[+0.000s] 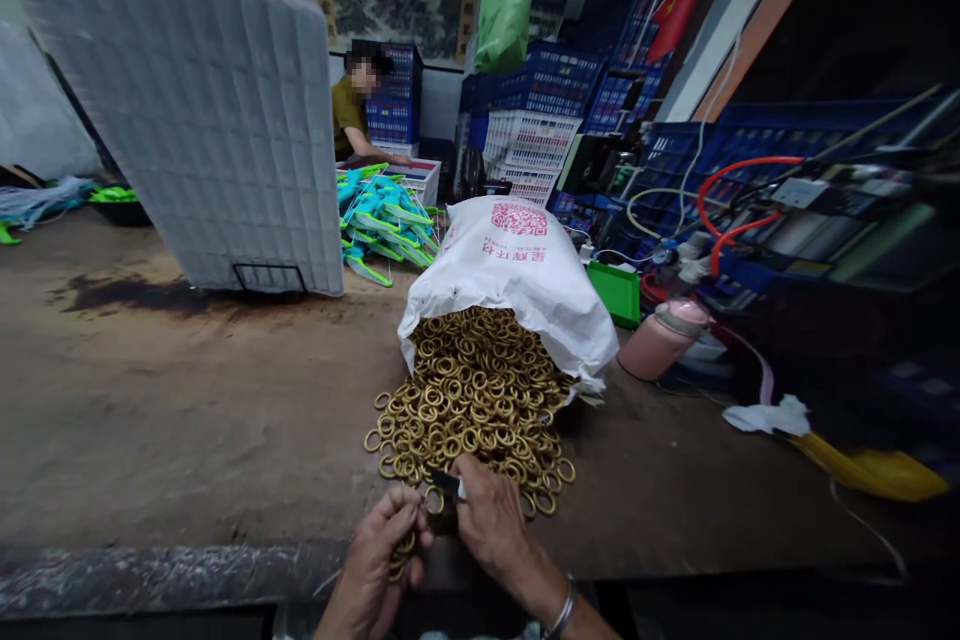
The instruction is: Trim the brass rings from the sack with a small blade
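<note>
My left hand (pixel 381 550) is closed around several gold-coloured rings (pixel 402 552) at the table's front edge. Its thumb and forefinger pinch beside another single ring (pixel 434 500), which sits between my two hands. In my closed right hand (pixel 491 520) is a small knife (pixel 444 482) with a dark blade; the blade points left, just above that ring. Past my fingers spreads a heap of the same rings (pixel 465 400), spilling from the mouth of a white woven sack (pixel 510 265) with red print. The sack lies on its side on the brown table (pixel 225 420).
Left of the sack stands a tall grey-white panel (pixel 217 120). Blue-green plastic pieces (pixel 382 215) are piled behind it, near a person (pixel 356 115). To the right are a pink bottle (pixel 664 338), a green tray (pixel 613 293), a yellow item (pixel 874 468) and machinery with orange tubes.
</note>
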`<state>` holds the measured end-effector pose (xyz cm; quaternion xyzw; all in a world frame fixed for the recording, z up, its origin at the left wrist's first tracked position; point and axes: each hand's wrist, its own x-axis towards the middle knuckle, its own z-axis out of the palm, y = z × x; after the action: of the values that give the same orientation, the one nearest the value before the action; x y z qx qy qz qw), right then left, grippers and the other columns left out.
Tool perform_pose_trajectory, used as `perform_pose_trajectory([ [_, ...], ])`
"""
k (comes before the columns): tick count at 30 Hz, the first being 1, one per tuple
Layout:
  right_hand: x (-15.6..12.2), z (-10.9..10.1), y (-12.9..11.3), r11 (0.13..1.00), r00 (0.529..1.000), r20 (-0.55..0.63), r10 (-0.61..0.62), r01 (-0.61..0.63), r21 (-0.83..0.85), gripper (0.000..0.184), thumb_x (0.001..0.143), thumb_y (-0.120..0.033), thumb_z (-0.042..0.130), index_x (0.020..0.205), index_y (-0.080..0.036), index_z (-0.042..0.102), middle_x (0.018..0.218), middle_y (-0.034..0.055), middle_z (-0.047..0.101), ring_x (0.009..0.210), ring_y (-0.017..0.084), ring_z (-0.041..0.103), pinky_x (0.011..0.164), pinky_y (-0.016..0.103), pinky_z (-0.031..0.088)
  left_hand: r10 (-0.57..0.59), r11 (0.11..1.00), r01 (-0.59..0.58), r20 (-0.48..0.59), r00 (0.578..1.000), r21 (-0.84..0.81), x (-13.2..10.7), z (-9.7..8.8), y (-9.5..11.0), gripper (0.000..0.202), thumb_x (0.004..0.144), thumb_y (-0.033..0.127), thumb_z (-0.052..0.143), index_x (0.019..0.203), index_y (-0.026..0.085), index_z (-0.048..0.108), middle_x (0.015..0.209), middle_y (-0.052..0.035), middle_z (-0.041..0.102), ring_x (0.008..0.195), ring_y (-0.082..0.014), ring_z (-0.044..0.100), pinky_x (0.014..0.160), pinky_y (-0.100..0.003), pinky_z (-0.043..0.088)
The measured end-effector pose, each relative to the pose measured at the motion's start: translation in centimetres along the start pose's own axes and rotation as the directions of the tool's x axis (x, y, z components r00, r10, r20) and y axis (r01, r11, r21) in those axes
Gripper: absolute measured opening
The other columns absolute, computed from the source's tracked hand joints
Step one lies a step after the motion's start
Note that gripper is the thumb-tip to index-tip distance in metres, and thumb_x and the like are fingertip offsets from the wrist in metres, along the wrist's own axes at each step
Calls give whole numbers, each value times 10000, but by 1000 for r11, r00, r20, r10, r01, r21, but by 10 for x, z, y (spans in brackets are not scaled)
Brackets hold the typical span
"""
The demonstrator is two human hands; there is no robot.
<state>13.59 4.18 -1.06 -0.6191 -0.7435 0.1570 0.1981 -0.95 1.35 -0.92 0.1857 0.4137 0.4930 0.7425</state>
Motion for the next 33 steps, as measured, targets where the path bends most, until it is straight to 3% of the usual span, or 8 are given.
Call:
perform_pose_trajectory([
  [3, 4, -15, -5, 958, 995, 95, 26, -52, 280, 119, 780, -209, 396, 732, -187, 503, 639, -14, 522, 594, 117, 457, 551, 211, 278, 117, 975, -115, -4, 993, 189, 8, 1, -1, 362, 660, 384, 648, 930, 173, 531, 580, 38, 516, 470, -85, 481, 354, -151, 327],
  [7, 5, -26, -6, 753, 957, 290, -11, -183, 633, 214, 777, -346, 422, 644, -180, 441, 567, -55, 376, 532, 84, 340, 512, 193, 278, 169, 903, -174, 47, 984, 394, 10, 8, -2, 334, 711, 378, 588, 956, 159, 532, 524, 62, 461, 400, -57, 393, 351, -149, 280],
  [11, 0, -30, -5, 546, 899, 435, -44, -343, 764, 253, 750, -407, 479, 652, -189, 396, 543, -82, 273, 475, 61, 225, 443, 184, 204, 214, 871, -229, 83, 973, 434, 8, 14, 0, 205, 734, 340, 567, 830, 160, 556, 518, 70, 427, 411, -45, 348, 406, -158, 286],
  [14, -1, -33, -9, 448, 873, 483, -65, -407, 796, 293, 736, -445, 498, 650, -195, 372, 536, -89, 248, 459, 54, 185, 418, 185, 166, 261, 852, -278, 100, 960, 445, 6, 15, 2, 165, 728, 327, 573, 753, 166, 545, 520, 68, 425, 439, -57, 356, 442, -168, 306],
  [20, 0, -27, -13, 528, 906, 422, 41, -378, 761, 331, 765, -478, 448, 620, -187, 384, 507, -81, 303, 455, 56, 236, 422, 182, 209, 396, 755, -382, 93, 913, 533, 6, 15, 0, 145, 742, 306, 556, 713, 167, 529, 632, 28, 510, 585, -96, 455, 569, -195, 373],
  [22, 0, -22, -11, 556, 910, 414, 38, -363, 748, 345, 789, -478, 406, 607, -185, 389, 503, -70, 339, 452, 58, 264, 430, 186, 229, 387, 756, -376, 97, 917, 536, 5, 15, -2, 166, 747, 327, 546, 715, 166, 520, 630, 26, 516, 573, -92, 455, 548, -192, 365],
  [27, 2, -17, -7, 607, 947, 304, 101, -301, 736, 269, 760, -415, 464, 634, -179, 434, 531, -62, 378, 489, 70, 314, 479, 196, 283, 172, 857, -197, 97, 980, 477, 4, 16, -2, 265, 742, 426, 526, 719, 169, 469, 509, 69, 440, 397, -42, 330, 395, -162, 250],
  [33, 4, -22, -12, 650, 959, 266, 97, -264, 713, 241, 739, -380, 475, 618, -172, 451, 562, -51, 393, 539, 85, 350, 518, 204, 311, -15, 910, -22, 87, 996, 414, 2, 15, -1, 326, 711, 494, 537, 700, 181, 446, 509, 75, 442, 356, -27, 310, 345, -144, 190],
])
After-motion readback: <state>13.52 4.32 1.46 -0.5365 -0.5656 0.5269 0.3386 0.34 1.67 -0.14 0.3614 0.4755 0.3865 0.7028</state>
